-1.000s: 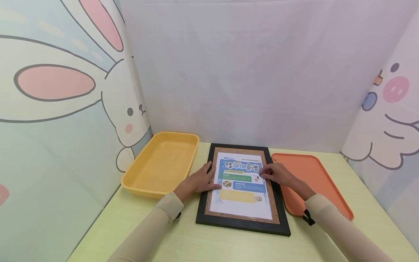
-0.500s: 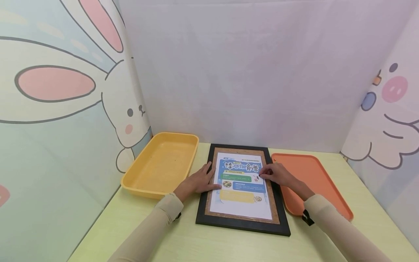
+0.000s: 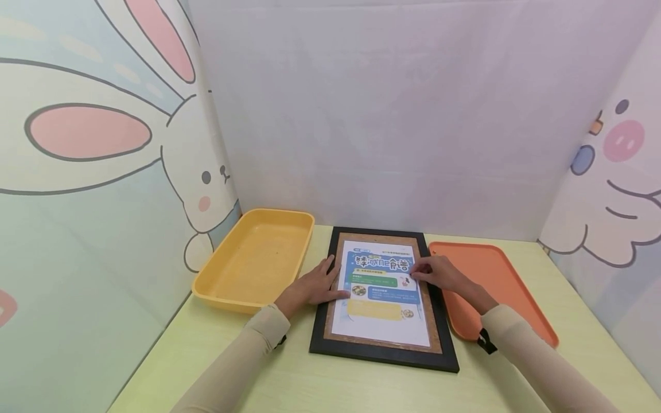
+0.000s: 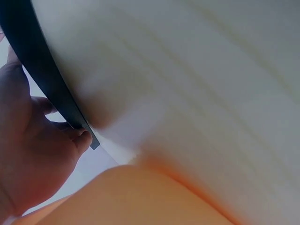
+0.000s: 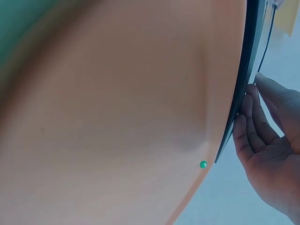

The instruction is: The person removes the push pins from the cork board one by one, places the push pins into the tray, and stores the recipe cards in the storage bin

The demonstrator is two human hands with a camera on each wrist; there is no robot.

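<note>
A black-framed cork board [image 3: 382, 354] lies on the table with a printed sheet [image 3: 379, 330] flat on it. My left hand [image 3: 314, 285] spreads its fingers across the board's left edge, thumb on the sheet. In the left wrist view, the left hand [image 4: 42, 136] rests against the black frame [image 4: 47, 70]. My right hand [image 3: 439, 274] bends its fingers at the sheet's right edge, thumb and fingertips close together. The right wrist view shows the right hand [image 5: 272, 145] beside the frame's edge [image 5: 241, 79]; I cannot tell whether anything sits between its fingertips.
A yellow bin [image 3: 258, 255] stands left of the board. At its right lies an orange tray [image 3: 496, 287], close against the frame. One small green bead-like thing [image 5: 203, 164] shows at the tray's edge. Printed cloth walls [image 3: 387, 115] enclose the pale table [image 3: 310, 390].
</note>
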